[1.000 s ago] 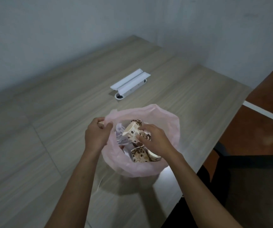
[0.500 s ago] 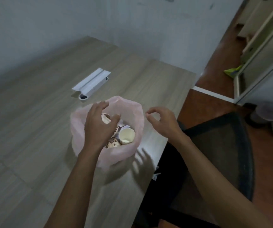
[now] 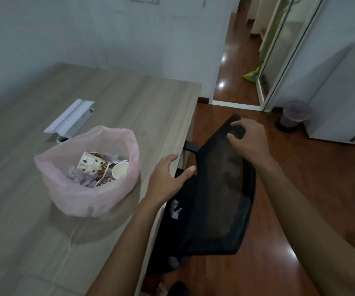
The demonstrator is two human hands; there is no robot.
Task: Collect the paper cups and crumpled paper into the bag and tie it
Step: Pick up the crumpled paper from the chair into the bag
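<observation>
Here, in the head view, the pink bag (image 3: 86, 178) stood open on the counter (image 3: 129, 103), holding paper cups (image 3: 93, 166) and crumpled paper (image 3: 76, 175). Both hands were empty: the left hand (image 3: 168, 178) spread at the counter's edge, the right hand (image 3: 247, 139) resting on the chair (image 3: 215, 199). A paper scrap (image 3: 175, 210) lay on the seat; best pull the chair clear first, then pick it up.

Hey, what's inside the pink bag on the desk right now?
Inside the pink bag: paper cups with a brown spotted print, one showing its plain interior, plus crumpled paper. Whatever lies beneath them is covered.
</observation>
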